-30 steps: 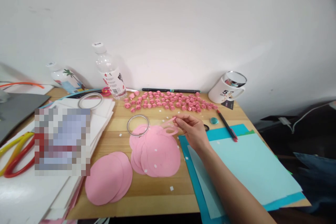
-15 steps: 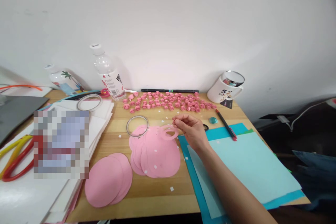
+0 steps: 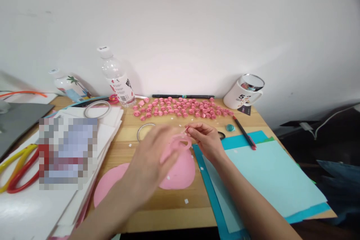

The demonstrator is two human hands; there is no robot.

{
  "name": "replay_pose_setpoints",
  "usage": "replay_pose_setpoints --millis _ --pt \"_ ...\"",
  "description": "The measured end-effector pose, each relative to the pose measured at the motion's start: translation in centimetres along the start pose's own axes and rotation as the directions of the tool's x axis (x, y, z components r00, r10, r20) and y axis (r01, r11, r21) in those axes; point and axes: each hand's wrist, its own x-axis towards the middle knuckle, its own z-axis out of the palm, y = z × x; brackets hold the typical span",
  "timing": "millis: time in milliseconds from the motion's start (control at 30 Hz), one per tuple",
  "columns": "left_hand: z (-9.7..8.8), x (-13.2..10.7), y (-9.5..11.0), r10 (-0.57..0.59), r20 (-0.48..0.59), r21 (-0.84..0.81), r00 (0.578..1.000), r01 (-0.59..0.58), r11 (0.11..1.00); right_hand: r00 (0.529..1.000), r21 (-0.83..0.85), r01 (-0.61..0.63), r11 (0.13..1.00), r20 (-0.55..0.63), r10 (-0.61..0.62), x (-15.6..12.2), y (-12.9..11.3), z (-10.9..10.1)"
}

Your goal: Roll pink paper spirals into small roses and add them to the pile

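My right hand (image 3: 206,140) is pinched shut on a small pink paper piece (image 3: 187,129), mostly hidden by the fingertips. Coming in from the left, my left hand (image 3: 157,153) is blurred by motion. Its thumb stands apart from its fingers, and nothing shows between them. Beneath both hands lies a pile of pink paper shapes (image 3: 181,170), with a pink paper ring (image 3: 185,146) on top. More pink paper ovals (image 3: 111,180) are partly covered by my left forearm. Behind the hands, several small rolled pink paper coils (image 3: 184,107) are spread out.
A bottle (image 3: 120,82) and a white mug (image 3: 239,95) stand by the wall. Light blue paper sheets (image 3: 267,180) lie on the right, under my right forearm. Scissors (image 3: 24,176) rest on white papers (image 3: 30,213) at left. A tape ring (image 3: 140,131) is partly covered.
My left hand has come into view from the lower left, over the pink paper pile. My right hand keeps its pinch in nearly the same place.
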Motion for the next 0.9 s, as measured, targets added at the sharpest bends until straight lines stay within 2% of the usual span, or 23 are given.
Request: replay_pose_setpoints --millis 67,100,167,200,367,433,567,700,900 --pt "0.9 1.3 -1.4 -0.060 0.058 0.013 0.996 0.060 0.998 1.000 0.020 -0.008 1.000 -0.008 0.008 0.1 0.2 0.0" --pt "1.4 1.7 -2.0 -0.103 0.128 -0.016 0.986 0.106 0.994 1.000 0.030 -0.015 0.999 -0.012 0.015 0.2 0.3 -0.1" --pt "2.2 2.1 -2.8 -0.171 0.271 -0.112 0.947 0.208 0.972 1.000 0.039 -0.023 0.999 -0.018 0.024 0.2 0.4 -0.1" --pt "2.5 2.2 -3.0 -0.188 0.297 -0.159 0.936 0.243 0.957 1.000 0.034 -0.020 0.999 -0.018 0.020 0.2 0.4 -0.1" --pt "3.4 1.9 -3.2 -0.181 0.291 -0.319 0.939 0.274 0.907 1.000 -0.008 0.005 1.000 -0.007 -0.006 0.1 0.5 0.1" --pt "3.7 1.8 -3.1 -0.213 0.268 -0.359 0.940 0.302 0.883 1.000 -0.013 0.008 1.000 -0.011 -0.008 0.0 0.6 0.1" --pt "4.1 1.4 -3.4 -0.340 0.238 -0.407 0.910 0.411 0.815 0.999 -0.064 0.005 0.998 -0.052 -0.009 0.1 0.7 0.1" --pt "4.1 1.5 -3.7 -0.374 0.257 -0.447 0.891 0.453 0.771 0.998 -0.101 -0.058 0.993 -0.026 0.056 0.2 0.8 0.0" --pt "4.2 1.7 -3.9 -0.445 0.231 -0.498 0.865 0.498 0.710 0.997 -0.086 -0.057 0.995 -0.050 0.053 0.2 0.9 -0.1"
